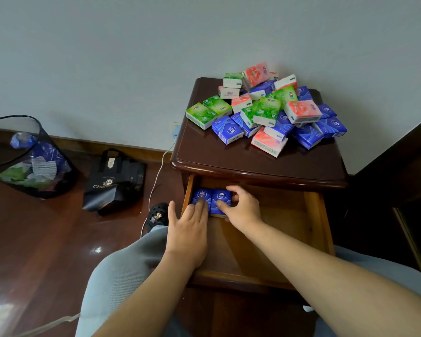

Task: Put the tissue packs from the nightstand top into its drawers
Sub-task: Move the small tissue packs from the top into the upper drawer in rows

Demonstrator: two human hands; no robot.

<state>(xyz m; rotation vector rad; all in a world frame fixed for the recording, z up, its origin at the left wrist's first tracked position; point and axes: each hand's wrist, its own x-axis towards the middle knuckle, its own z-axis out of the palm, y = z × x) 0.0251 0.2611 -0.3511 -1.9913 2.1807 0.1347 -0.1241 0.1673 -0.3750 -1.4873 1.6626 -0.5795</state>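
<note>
A heap of several tissue packs (267, 110), green, blue and pink, lies on the dark wooden nightstand top (209, 152). Its top drawer (289, 227) is pulled open. Two blue tissue packs stand side by side in the drawer's far left corner. My left hand (187, 229) rests its fingers on the left blue pack (201, 195). My right hand (241, 207) curls around the right blue pack (220, 198), thumb in front and fingers behind it.
A black mesh waste bin (22, 156) with rubbish stands at the left wall. A black bag (114, 181) lies on the dark wood floor, beside a white cable (156, 181) and my shoe (157, 216). Dark furniture (404, 190) borders the nightstand's right side.
</note>
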